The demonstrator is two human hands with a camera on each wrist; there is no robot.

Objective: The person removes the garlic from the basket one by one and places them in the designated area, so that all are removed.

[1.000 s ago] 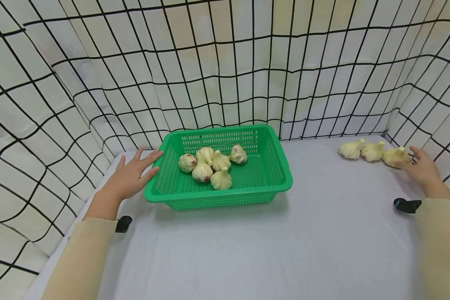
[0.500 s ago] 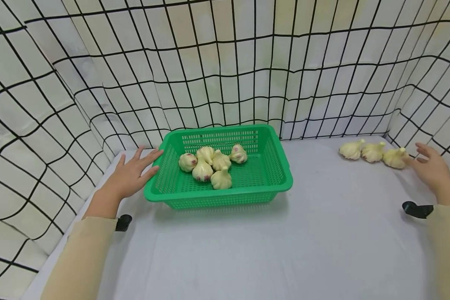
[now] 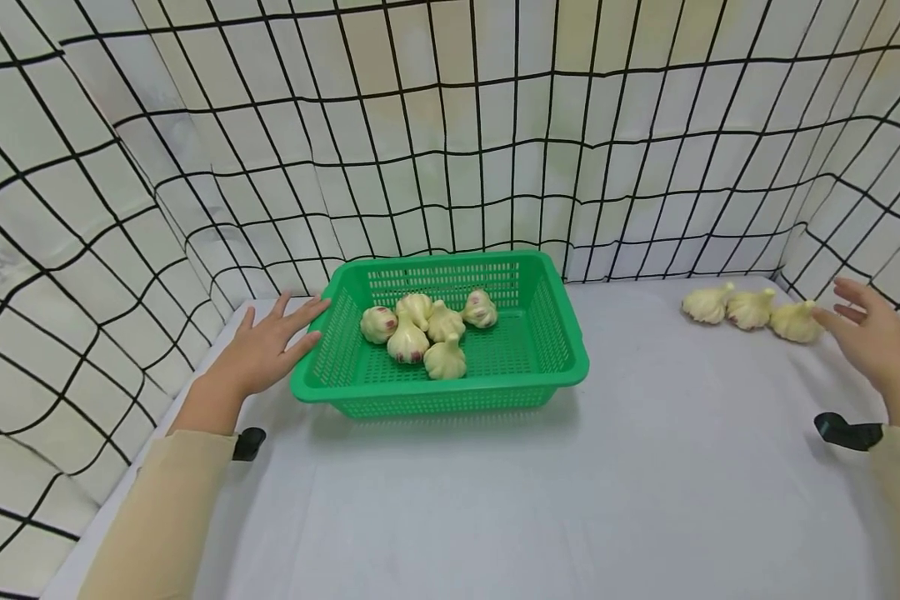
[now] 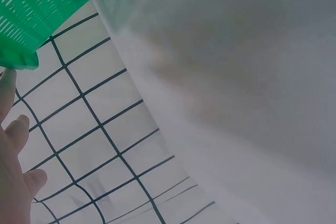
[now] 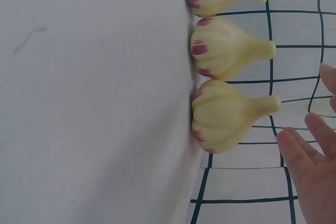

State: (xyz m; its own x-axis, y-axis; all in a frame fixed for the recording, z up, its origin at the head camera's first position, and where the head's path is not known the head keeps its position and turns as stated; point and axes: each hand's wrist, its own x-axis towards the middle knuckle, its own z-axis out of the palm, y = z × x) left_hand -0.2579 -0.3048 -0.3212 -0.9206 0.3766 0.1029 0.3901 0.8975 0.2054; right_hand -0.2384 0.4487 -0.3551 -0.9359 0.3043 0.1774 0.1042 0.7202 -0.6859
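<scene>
A green plastic basket (image 3: 438, 396) stands mid-table with several garlic bulbs (image 3: 408, 340) inside, clustered toward its left half. My left hand (image 3: 258, 354) rests its spread fingers on the basket's left rim. In the left wrist view, a fingertip touches the green rim (image 4: 21, 61). Three garlic bulbs stand in a row at the back right: a left one (image 3: 707, 303), a middle one (image 3: 751, 308) and a right one (image 3: 796, 322). Beside the right bulb is my right hand (image 3: 873, 337), fingers loosely bent and holding nothing. The right wrist view shows a gap between the fingers and the nearest bulb (image 5: 223, 116).
A white cloth (image 3: 450, 508) covers the table. Black grid netting (image 3: 487, 154) over white panels rises at the back and both sides. Both wrists wear black camera mounts, one at the left cuff (image 3: 249, 444) and one at the right cuff (image 3: 843, 432).
My right hand has let go of the right garlic bulb and drawn back a little to the right. The left hand stays at the basket's rim.
</scene>
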